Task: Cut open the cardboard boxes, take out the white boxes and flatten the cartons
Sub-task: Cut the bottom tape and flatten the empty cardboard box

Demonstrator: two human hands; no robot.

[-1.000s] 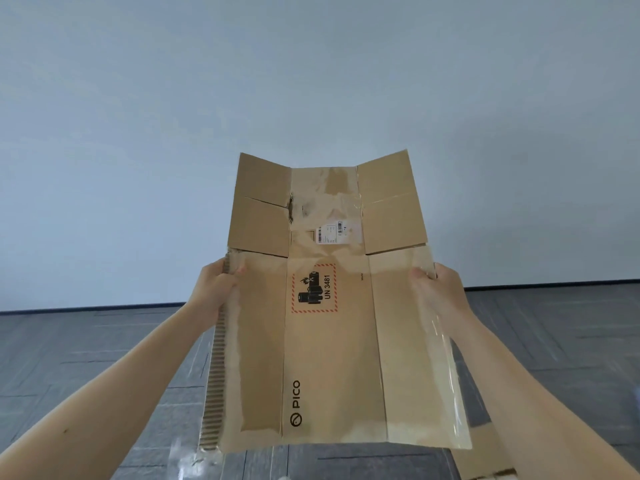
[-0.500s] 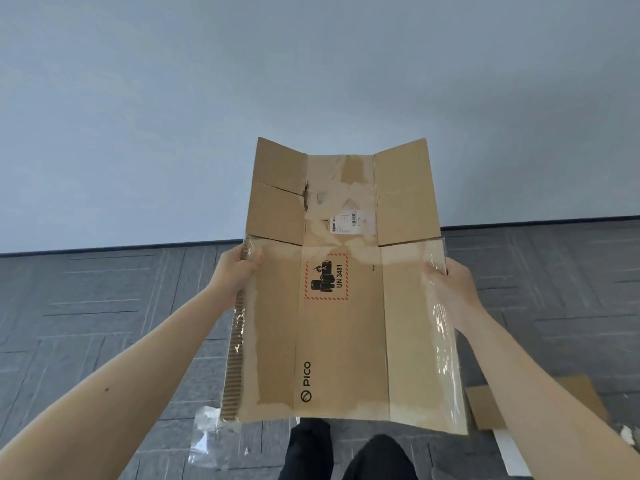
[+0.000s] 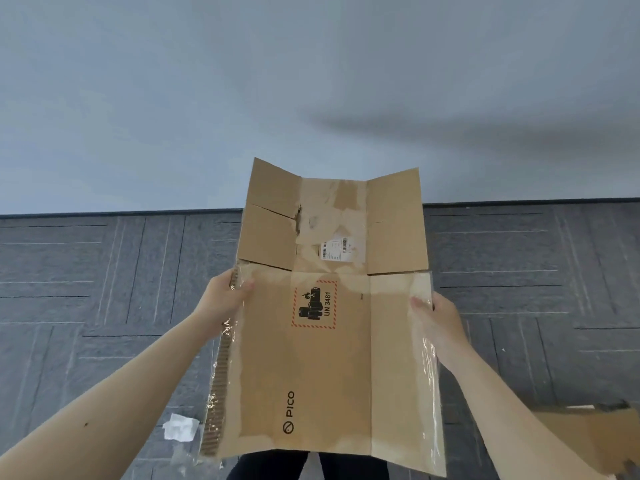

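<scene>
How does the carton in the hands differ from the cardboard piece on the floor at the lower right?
The carton is held up by the left hand and the right hand, one at each side edge; the cardboard piece lies on the floor. The carton shows a PICO logo and a UN 3481 label; the cardboard piece shows no print. Both are brown cardboard.

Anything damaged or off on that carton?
Yes. The flattened carton has a rip at its upper left flap crease, scuffed facing around the label, and loose clear tape along the right edge. A white scrap lies on the floor.
</scene>
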